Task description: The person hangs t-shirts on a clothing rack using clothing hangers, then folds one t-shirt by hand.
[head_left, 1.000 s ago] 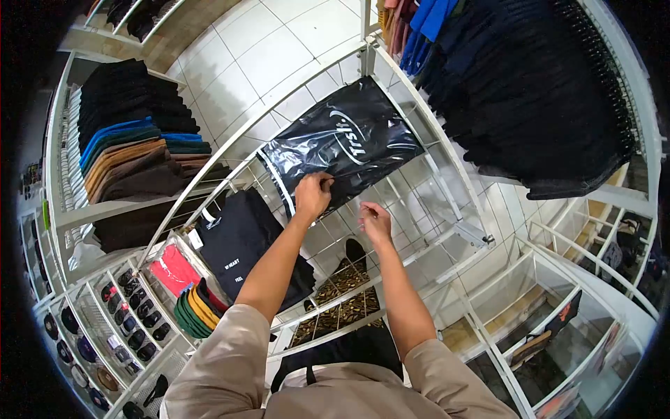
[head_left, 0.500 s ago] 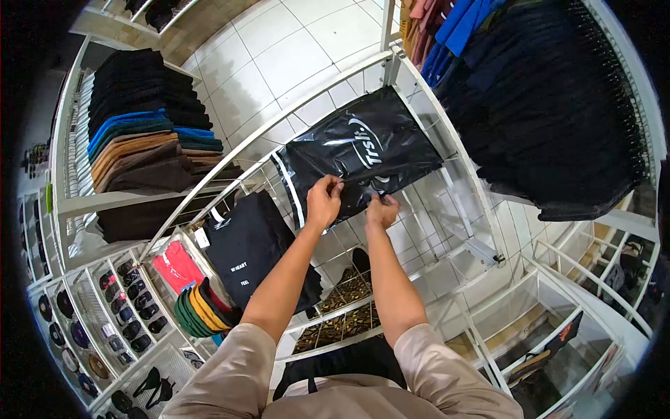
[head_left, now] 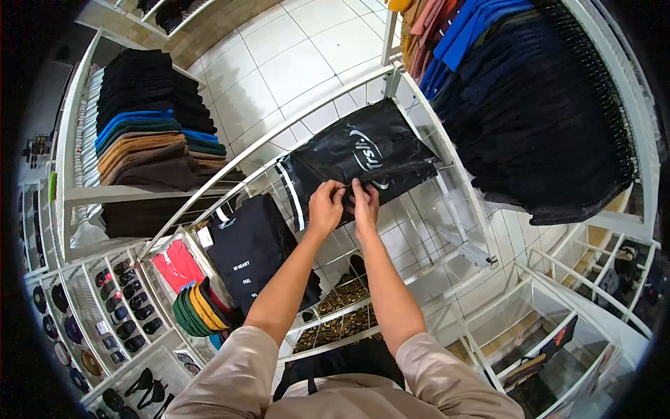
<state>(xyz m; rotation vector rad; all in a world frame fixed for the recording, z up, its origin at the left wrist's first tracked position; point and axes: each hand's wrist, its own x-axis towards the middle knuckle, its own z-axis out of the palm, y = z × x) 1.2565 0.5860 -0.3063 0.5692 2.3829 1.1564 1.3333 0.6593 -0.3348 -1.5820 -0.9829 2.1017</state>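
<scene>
A glossy black plastic bag (head_left: pixel 359 150) with white lettering lies on a white wire rack. At its near edge my left hand (head_left: pixel 326 208) pinches the plastic between thumb and fingers. My right hand (head_left: pixel 364 208) is right beside it, fingers bent on the same edge; whether it grips the plastic is hard to make out. A stack of folded black shirts (head_left: pixel 255 244) with small white print lies left of the bag on the rack.
Hanging clothes fill a rail (head_left: pixel 139 133) at left and another (head_left: pixel 537 119) at right. Sunglasses stand in a display (head_left: pixel 122 307) at lower left. Near the shirts are a red packet (head_left: pixel 179 264) and rolled coloured cloths (head_left: pixel 199 307). Wire baskets (head_left: pixel 537 335) are at lower right.
My right hand has moved left and up along the bag's edge, close to my left hand. The near edge of the bag has shifted. The view has shifted slightly.
</scene>
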